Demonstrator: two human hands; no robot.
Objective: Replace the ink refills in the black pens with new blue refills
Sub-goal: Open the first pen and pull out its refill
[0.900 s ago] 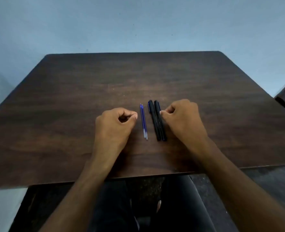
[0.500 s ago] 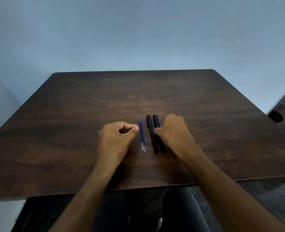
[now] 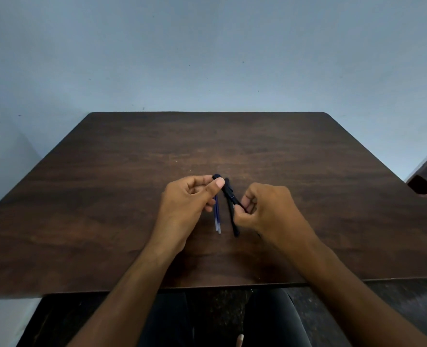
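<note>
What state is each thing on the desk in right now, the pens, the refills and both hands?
Lifted black pen: off the table, slanted, held at both ends, not yet opened.
Second black pen: lying on the table, partly hidden.
Blue refills: lying side by side on the table, untouched.
Left hand: pinches the lifted pen's far end.
Right hand: grips the lifted pen's near end.
Table: bears the pens and refills.

table (image 3: 132,196): dark wood, rounded far corners | refills (image 3: 217,216): two blue, side by side at centre, lying 12-to-6 | pen (image 3: 233,221): black, at refills' 3 o'clock, just beside
</note>
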